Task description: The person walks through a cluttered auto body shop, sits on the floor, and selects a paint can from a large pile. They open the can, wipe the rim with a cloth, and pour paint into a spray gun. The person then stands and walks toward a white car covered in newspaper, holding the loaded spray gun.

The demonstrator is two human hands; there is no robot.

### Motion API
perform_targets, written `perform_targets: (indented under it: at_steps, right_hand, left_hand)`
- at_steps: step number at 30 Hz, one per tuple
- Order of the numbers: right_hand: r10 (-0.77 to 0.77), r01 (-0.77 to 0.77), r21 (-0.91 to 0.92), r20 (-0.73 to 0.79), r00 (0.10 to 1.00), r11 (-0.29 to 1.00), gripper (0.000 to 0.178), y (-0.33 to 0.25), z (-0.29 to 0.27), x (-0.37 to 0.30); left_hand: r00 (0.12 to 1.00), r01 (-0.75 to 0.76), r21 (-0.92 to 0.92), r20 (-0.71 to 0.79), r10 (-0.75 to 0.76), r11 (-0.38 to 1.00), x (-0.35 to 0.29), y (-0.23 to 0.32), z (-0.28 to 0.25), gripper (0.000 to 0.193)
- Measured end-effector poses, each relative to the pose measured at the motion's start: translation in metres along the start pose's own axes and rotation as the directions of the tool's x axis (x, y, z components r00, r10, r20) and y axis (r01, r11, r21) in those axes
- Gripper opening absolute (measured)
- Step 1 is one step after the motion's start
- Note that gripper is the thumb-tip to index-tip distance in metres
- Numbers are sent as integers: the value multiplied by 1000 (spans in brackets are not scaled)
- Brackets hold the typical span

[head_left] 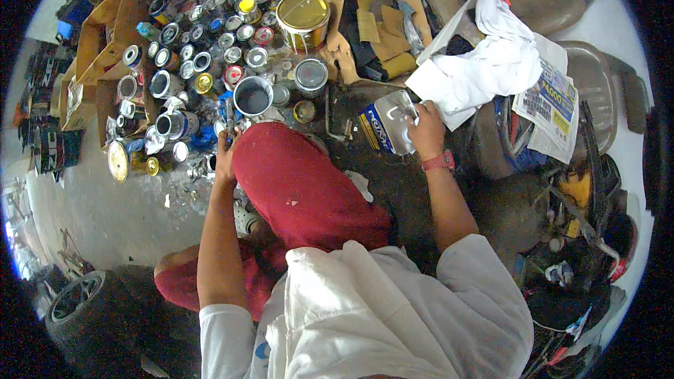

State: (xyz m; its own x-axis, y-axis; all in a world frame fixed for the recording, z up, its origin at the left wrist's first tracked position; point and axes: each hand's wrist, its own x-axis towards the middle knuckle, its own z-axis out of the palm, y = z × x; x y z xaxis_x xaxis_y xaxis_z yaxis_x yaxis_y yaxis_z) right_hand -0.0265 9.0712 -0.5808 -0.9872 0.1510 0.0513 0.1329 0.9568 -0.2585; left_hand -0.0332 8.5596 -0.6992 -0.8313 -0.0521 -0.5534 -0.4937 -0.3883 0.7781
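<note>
My right hand (428,130), with a red watch on the wrist, grips a rectangular metal can (376,130) with a blue and yellow label. The can lies tilted beside a white cloth (484,70). My left hand (225,158) is partly hidden beside my raised red-clad knee. Its fingers look curled round a slim dark thing (229,114) whose kind I cannot make out. Right beside that stands an open can (253,96) with a grey inside. A lidded can with a grey top (310,76) sits a little farther right.
Several paint cans crowd the floor ahead, among them a large gold-lidded tin (303,12). An opened cardboard box (379,28) holds scraps. Newspapers (551,112) lie on the right near a brown plastic chair (593,84). A tyre (91,309) rests at the lower left.
</note>
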Motion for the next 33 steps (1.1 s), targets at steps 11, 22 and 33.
perform_targets:
  at_steps: [11, 22, 33]
  right_hand:
    - [206, -203, 224, 9, 978, 953, 37, -13, 10, 14]
    - [11, -72, 355, 172, 985, 932, 28, -160, 195, 136]
    - [113, -330, 516, 406, 907, 790, 49, -48, 155, -73]
  left_hand:
    - [949, -121, 593, -167, 268, 796, -28, 7, -44, 48]
    - [871, 171, 382, -489, 42, 908, -66, 32, -14, 66]
    - [984, -98, 503, -78, 158, 859, 0, -54, -79, 68]
